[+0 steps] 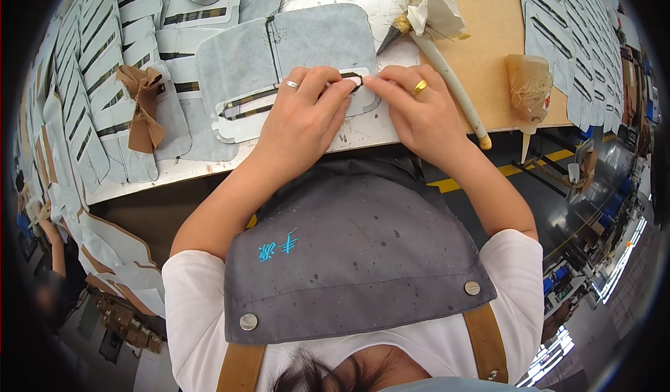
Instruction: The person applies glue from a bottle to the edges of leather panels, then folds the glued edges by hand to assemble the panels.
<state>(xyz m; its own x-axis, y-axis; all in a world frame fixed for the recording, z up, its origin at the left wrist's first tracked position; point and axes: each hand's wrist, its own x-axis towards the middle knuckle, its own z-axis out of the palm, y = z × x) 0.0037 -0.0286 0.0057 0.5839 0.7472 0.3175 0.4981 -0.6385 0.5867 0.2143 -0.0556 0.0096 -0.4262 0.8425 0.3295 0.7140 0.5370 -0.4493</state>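
Observation:
A grey leather-like panel (321, 40) lies in front of me on the table, with a dark line down its middle. Across its near side is a light piece (234, 128) with a long slot framed by a dark edging strip (244, 103). My left hand (303, 116) rests over the slot, thumb and fingers pinched on the strip near its right end. From the other side, my right hand (429, 113) meets it there, its thumb and bent index finger closed at the same corner. The fingertips partly hide what they grip.
Similar slotted pieces (91, 64) overlap on the left, with a crumpled brown scrap (143, 106) on them. On the right lie a pale stick-handled tool (453, 85) with a cloth-wrapped head, a glue bottle (528, 92) over the table edge, and more slotted pieces (558, 36).

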